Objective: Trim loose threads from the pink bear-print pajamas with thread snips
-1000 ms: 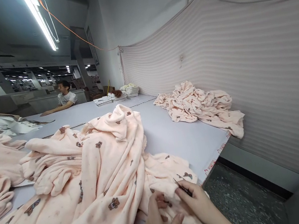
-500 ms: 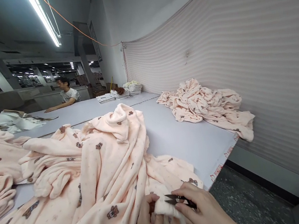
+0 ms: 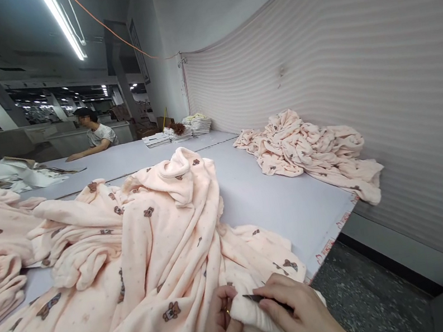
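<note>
My left hand (image 3: pixel 221 327) is closed on the thick rolled edge of a pale pink fleece garment (image 3: pixel 252 314), low in the view. In my right hand (image 3: pixel 293 304) is a pair of dark thread snips (image 3: pixel 252 298), with fingers wrapped round it. Its pointed tip lies against the fleece edge, just right of my left fingers, and the blades look close together. Most of the handle is hidden by my fingers. More of the pink fleece with printed brown bears (image 3: pixel 171 311) spreads over the table to the left of my hands.
Another heap of pink fleece (image 3: pixel 298 142) lies on the pale table (image 3: pixel 245 184) at the right, overhanging its edge. Folded stacks (image 3: pixel 198 125) stand at the back. A person (image 3: pixel 99 132) leans on the far table. White pieces (image 3: pixel 23 173) lie at the left.
The snips' blades, spread apart before, are now closer together at the fleece edge. My hands stay in nearly the same place. The view has tilted slightly down.
</note>
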Demonstrator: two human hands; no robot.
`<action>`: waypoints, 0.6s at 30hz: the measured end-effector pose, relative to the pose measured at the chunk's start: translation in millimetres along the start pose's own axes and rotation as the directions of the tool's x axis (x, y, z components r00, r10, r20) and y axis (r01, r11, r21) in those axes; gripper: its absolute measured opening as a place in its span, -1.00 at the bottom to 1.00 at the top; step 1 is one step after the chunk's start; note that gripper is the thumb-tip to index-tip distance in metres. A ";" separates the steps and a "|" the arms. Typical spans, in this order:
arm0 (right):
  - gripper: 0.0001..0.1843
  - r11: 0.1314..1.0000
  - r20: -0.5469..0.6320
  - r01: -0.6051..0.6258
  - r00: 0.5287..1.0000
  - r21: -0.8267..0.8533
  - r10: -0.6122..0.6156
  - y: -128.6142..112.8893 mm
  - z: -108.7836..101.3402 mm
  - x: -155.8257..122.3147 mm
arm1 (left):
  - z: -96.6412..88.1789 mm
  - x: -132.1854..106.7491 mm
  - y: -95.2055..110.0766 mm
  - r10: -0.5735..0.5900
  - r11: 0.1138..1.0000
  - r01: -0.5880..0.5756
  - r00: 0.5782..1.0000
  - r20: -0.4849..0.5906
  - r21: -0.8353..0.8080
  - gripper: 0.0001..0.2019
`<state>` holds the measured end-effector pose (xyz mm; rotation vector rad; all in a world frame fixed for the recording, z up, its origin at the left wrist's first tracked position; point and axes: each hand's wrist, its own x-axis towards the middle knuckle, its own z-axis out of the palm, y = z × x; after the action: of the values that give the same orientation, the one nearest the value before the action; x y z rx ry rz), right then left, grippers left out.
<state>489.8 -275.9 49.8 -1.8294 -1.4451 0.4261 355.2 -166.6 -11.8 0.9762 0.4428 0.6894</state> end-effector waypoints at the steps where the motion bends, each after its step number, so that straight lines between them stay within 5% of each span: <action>1: -0.74 1.000 -0.002 -0.005 1.000 -0.006 0.005 -1.0 0.9 1.4 | -0.7 0.0 -0.3 -0.007 1.000 0.007 1.000 0.012 0.002 -0.75; 12: -0.63 0.983 -0.039 -0.104 0.994 -0.149 0.099 1.9 9.3 -10.6 | 0.5 -1.6 3.8 0.053 0.997 -0.052 0.998 -0.017 0.054 -0.73; 15: -0.68 0.954 -0.192 -0.149 0.976 -0.261 0.100 12.7 20.7 -11.7 | 2.4 -2.1 10.7 0.138 0.965 -0.138 0.990 0.017 0.225 -0.77; 18: -0.81 0.917 -0.348 -0.221 0.932 -0.332 0.099 21.2 24.6 -0.5 | 5.2 0.3 18.5 -0.012 0.965 -0.006 0.998 0.068 0.264 -0.75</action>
<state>487.8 -269.4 18.1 -2.2050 -1.2024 -0.0812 352.6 -162.6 6.8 1.2472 0.4831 0.6013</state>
